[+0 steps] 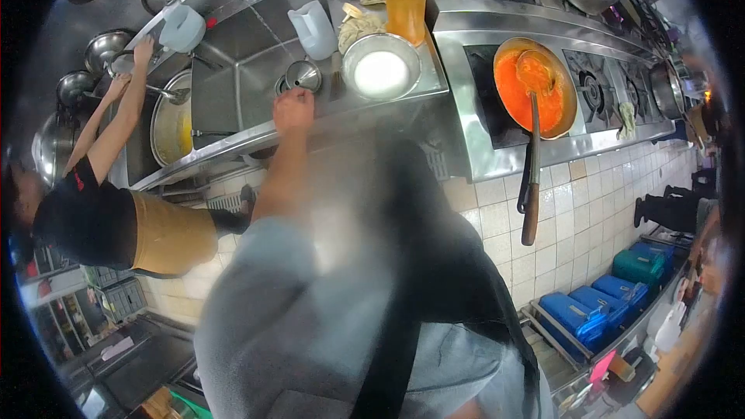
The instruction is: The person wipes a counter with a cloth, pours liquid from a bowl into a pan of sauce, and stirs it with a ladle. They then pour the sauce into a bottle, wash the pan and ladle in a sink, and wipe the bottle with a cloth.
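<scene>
My left hand [293, 111] is closed at the front rim of the sink. Its curled fingers meet a small round metal bowl-shaped utensil [303, 75]; whether that has a handle is hidden. My right hand does not show; only a bit of skin appears at the bottom edge. To the right of my left hand stands a metal bowl [348, 77] with white contents. Behind it are an orange plastic container [407, 12], a crumpled cloth [359, 29] and a whitish plastic jug [312, 29].
A frying pan [500, 101] with orange-red sauce and a ladle [534, 151] sits on the stove [473, 140], the handle jutting past the front edge. Left, a co-worker [85, 209] reaches over the sink [221, 112] near a large pot [159, 136]. Blue bins [578, 318] stand lower right.
</scene>
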`<state>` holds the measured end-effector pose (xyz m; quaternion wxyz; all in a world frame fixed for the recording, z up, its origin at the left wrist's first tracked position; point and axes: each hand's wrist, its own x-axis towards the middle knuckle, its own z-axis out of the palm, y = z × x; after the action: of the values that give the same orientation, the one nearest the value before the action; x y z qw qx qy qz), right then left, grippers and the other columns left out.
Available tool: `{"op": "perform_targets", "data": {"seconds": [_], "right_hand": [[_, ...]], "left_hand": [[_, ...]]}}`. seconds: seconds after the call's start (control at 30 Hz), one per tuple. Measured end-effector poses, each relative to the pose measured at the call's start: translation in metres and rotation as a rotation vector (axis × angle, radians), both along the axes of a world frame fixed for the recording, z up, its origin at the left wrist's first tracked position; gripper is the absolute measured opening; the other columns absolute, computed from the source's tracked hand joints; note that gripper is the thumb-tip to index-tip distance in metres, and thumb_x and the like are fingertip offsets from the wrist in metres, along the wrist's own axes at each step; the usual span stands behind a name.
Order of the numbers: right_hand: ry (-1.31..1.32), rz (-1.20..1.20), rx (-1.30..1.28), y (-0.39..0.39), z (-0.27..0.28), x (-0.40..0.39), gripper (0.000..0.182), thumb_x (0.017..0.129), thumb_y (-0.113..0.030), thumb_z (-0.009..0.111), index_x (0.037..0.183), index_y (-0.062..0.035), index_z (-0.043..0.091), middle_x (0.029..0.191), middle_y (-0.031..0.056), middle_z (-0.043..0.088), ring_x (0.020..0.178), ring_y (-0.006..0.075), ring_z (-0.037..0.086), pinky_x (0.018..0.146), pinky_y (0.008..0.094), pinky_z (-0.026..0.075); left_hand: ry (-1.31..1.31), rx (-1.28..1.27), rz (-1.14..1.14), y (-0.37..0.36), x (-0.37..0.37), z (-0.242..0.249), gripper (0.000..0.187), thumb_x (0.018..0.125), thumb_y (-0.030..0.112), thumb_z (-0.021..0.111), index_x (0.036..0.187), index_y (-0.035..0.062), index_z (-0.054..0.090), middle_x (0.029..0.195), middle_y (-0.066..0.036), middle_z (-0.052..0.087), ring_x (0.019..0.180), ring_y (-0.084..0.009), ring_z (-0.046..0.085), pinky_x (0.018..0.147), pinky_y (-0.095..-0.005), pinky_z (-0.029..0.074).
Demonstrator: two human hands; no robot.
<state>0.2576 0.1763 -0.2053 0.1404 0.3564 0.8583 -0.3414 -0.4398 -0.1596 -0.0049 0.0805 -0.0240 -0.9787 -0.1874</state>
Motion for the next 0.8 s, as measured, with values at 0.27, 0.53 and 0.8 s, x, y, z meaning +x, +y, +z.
{"op": "perform_targets", "data": {"seconds": [0.27,0.53,0.8], "right_hand": [[0.361,-0.765,-0.727,-0.004,0.233,-0.162,0.033,0.095,-0.032,0.056,0.098,0.0007,0.06,0.085,0.0117,0.065,0.071,0.0217,0.066,0.066,0.0353,0.057],[0.835,-0.667,-1.089,0.021,0.323,-0.281,0.049,0.095,-0.043,0.052,0.116,0.0011,0.057,0.097,0.0146,0.065,0.085,0.0264,0.065,0.076,0.0412,0.055],[0.821,-0.811,-1.368,0.015,0.311,-0.332,0.042,0.098,-0.041,0.048,0.119,-0.0054,0.051,0.108,0.02,0.063,0.079,0.0221,0.064,0.063,0.0311,0.054]], "left_hand": [[0.139,0.04,-0.078,-0.002,-0.006,-0.011,0.028,0.083,0.034,0.062,0.089,0.0095,0.072,0.098,-0.015,0.069,0.099,-0.0322,0.062,0.092,-0.0412,0.046],[0.001,0.063,-0.012,0.001,0.003,0.006,0.026,0.084,0.032,0.063,0.093,0.0092,0.072,0.104,-0.013,0.068,0.101,-0.0317,0.061,0.092,-0.0412,0.046],[0.081,0.06,-0.064,-0.003,0.0,-0.006,0.023,0.083,0.03,0.064,0.089,0.0084,0.071,0.097,-0.013,0.069,0.096,-0.0327,0.063,0.086,-0.0427,0.049]]}}
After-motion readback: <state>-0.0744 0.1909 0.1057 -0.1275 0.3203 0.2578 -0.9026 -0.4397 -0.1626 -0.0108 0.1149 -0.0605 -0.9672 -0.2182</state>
